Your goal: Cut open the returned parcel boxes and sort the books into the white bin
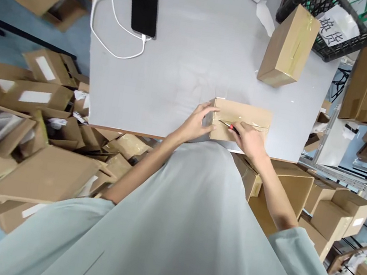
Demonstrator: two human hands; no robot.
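Observation:
A small cardboard box (245, 112) lies near the front edge of the table, with clear tape along its top. My left hand (195, 121) grips the box's left end, the thumb low and the fingers higher on that end. In my right hand (249, 139) is a box cutter (231, 127) with a red and black handle. Its thin blade points left and lies over the taped seam. The fingers of my right hand cover most of the handle.
A second taped carton (288, 47) stands on the grey table (181, 70), beside a black plastic crate (326, 51). A phone (144, 6) with a white cable (97, 34) lies at the back left. Many cartons (45, 175) are heaped at left; metal shelving (331, 121) stands at right.

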